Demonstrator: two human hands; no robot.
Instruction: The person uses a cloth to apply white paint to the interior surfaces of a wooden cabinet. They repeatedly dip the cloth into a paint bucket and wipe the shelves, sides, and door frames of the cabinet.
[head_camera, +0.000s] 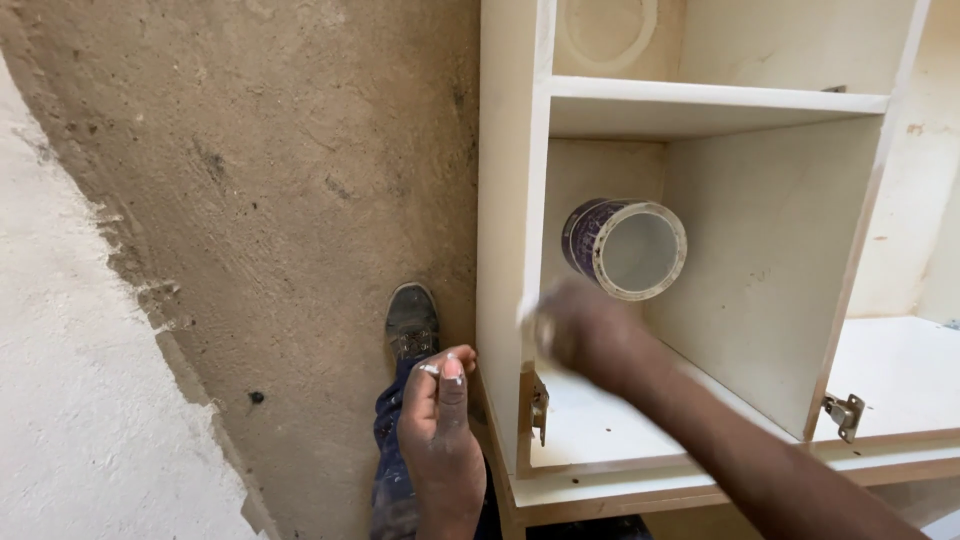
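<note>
We're mid-rub on the cabinet's front edge (503, 250): right hand (585, 335) is blurred against it, seemingly pressing something pale, grip unclear. Left hand (440, 420) hangs beside the edge, fingers curled, thumb pinching a small white bit. Next pass needs even pressure down the edge. Paint tin (625, 248) sits inside the compartment; hinge (538, 405) protrudes low; shoe (411, 320) on concrete floor (280, 200).

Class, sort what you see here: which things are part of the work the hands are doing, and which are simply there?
In the work:
right hand, blurred, at the cabinet's front edge
cream cabinet
left hand, fingers curled together

Simply there:
paint tin inside the cabinet
metal hinge
shoe
concrete floor
</note>
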